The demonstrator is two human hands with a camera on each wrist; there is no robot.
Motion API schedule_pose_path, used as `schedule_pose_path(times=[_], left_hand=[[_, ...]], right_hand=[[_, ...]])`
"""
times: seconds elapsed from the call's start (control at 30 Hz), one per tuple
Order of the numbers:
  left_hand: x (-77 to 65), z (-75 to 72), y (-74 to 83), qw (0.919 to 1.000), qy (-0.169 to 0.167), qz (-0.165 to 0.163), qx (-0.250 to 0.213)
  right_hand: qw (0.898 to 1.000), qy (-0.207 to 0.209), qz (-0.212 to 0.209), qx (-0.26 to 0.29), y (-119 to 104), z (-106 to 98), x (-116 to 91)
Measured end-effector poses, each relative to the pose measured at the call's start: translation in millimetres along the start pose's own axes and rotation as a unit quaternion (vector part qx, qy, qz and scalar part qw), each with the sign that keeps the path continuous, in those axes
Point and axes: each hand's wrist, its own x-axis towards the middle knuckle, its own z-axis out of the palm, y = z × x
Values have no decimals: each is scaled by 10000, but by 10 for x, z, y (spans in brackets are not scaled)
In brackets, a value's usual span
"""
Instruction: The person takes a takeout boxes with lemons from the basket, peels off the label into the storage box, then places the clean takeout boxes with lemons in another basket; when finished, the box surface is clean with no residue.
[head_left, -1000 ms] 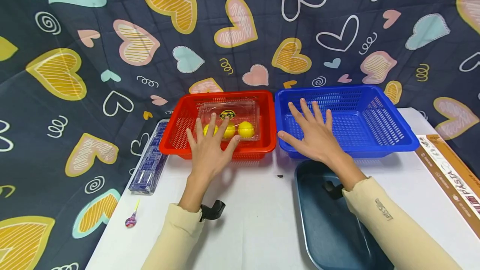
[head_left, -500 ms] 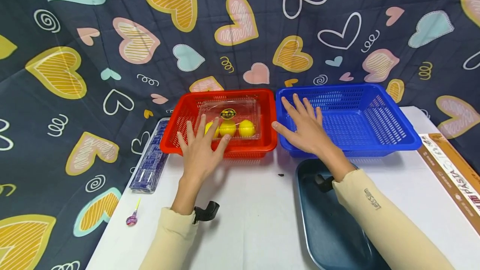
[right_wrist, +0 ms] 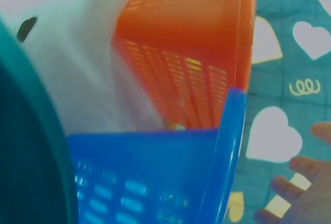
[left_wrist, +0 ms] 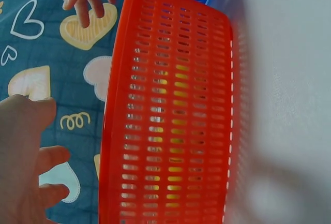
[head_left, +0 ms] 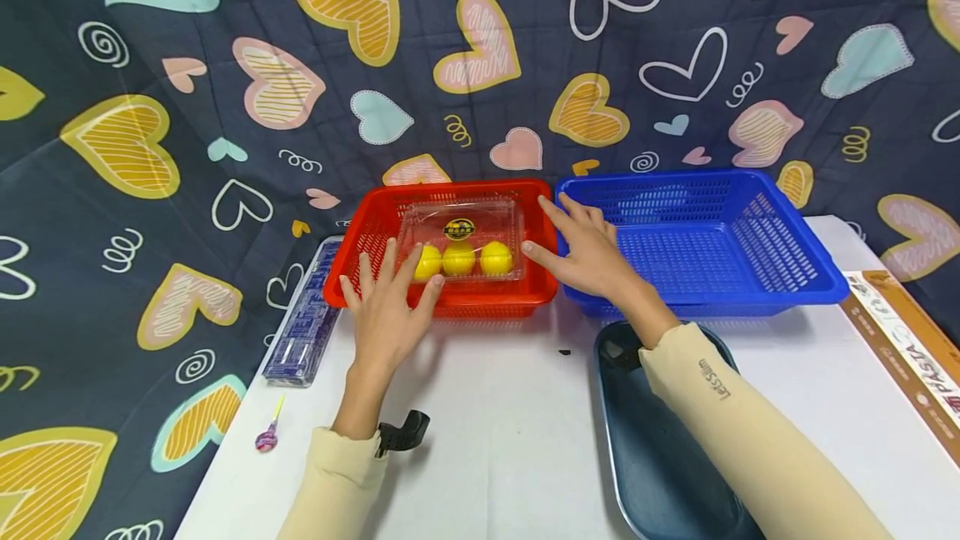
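Observation:
In the head view a red basket (head_left: 442,302) holds a clear plastic box (head_left: 491,211) with three round yellow things (head_left: 459,258) inside. My left hand (head_left: 385,315), fingers spread, hovers over the red basket's front left corner. My right hand (head_left: 588,252) is above the place where the red basket meets the blue basket (head_left: 697,248), its fingers pointing left toward the clear box. Neither hand holds anything. In the left wrist view the left hand (left_wrist: 23,157) is beside the red basket's rim; the right wrist view has the right hand (right_wrist: 305,193) past the blue rim.
A dark blue tray (head_left: 667,432) lies in front of the blue basket, under my right forearm. A long blue-printed package (head_left: 300,332) and a lollipop (head_left: 267,437) lie at the left. A pasta box (head_left: 911,348) lies at the right edge. A heart-patterned cloth (head_left: 480,132) hangs behind.
My right hand has moved left, from over the blue basket to the red basket's right edge. My left hand has shifted left and slightly back toward me. The baskets stay put.

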Motion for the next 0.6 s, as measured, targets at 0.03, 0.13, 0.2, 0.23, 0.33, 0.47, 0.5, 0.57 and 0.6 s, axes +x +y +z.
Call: schedule_pose_path(times=[0.03, 0.13, 0.2, 0.23, 0.33, 0.47, 0.5, 0.57, 0.6], left_hand=[[-4, -2, -17, 10000, 8, -23, -12], [-13, -12, -65, 9999, 72, -81, -56], [-19, -16, -96, 9998, 137, -103, -85], [-23, -19, -112, 9997, 164, -114, -104], [-31, -19, -167, 9994, 234, -173, -176], [-43, -15, -255, 9986, 294, -304, -309], [-46, -14, -278, 9984, 317, -338, -337], [-51, -14, -326, 9977, 363, -398, -411], [-54, -16, -349, 9973, 399, -420, -444]], right_hand=[[10000, -29, -19, -11, -14, 14, 17], [9999, -117, -49, -16, -48, 65, 72], [9998, -172, -55, -16, -66, 100, 111], [9998, -201, -54, -3, -72, 120, 132], [9995, -294, -77, 56, -95, 169, 181], [9989, -397, -150, 181, -116, 226, 241], [9988, -415, -168, 209, -119, 238, 255], [9985, -437, -180, 259, -121, 261, 283], [9985, -445, -186, 253, -121, 269, 296]])
